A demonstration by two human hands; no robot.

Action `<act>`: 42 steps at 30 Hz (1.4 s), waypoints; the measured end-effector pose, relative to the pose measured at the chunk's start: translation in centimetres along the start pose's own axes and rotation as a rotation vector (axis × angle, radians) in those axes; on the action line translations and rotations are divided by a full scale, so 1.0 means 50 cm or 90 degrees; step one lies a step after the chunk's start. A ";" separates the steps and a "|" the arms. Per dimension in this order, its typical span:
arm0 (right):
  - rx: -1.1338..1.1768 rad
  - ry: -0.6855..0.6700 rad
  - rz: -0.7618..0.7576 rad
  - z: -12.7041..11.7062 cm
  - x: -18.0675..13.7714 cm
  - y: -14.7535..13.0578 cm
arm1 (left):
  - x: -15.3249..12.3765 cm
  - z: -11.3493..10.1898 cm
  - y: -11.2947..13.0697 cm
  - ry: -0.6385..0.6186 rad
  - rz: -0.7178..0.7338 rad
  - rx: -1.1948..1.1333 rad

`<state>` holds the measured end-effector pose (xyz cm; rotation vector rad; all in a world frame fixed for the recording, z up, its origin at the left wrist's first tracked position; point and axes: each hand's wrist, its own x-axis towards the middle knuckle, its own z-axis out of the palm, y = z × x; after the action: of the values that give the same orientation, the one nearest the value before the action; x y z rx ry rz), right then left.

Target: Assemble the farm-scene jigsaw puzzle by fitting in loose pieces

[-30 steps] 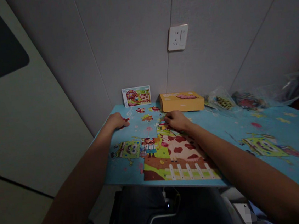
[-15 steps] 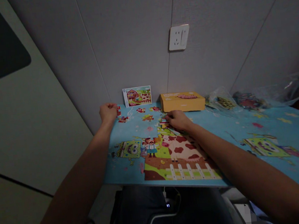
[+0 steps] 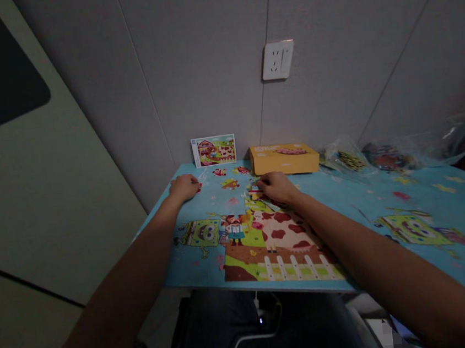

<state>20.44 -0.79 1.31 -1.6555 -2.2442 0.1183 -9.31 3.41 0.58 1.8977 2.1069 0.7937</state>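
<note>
A partly joined jigsaw puzzle (image 3: 282,232) with a cow, a farmer and a white fence lies on the blue cartoon-printed tabletop (image 3: 199,269). Near the table's back left, my left hand (image 3: 184,188) is closed, a red puzzle piece (image 3: 199,188) showing at its fingertips. My right hand (image 3: 277,186) rests at the top edge of the puzzle, its fingers pinched by a red, white and yellow puzzle piece (image 3: 255,195); the fingers partly cover it. Between the hands lie loose pieces: two red ones (image 3: 219,172) and a brown-and-yellow one (image 3: 229,183).
A picture card (image 3: 214,151) of the farm scene leans against the wall. Right of it sits a yellow box (image 3: 285,160). Clear plastic bags (image 3: 349,157) with pieces inside lie at the back right. A wall socket (image 3: 278,60) is above.
My left hand has moved right and a little nearer to me, now covering the spot where a loose piece lay. My right hand has hardly moved.
</note>
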 end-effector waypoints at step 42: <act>0.027 -0.007 0.089 0.007 0.007 0.008 | -0.071 0.048 0.089 -0.084 0.447 0.061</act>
<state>20.59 -0.28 0.98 -1.7909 -2.1178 0.2092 -3.74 0.76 0.12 2.6958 1.4052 0.6533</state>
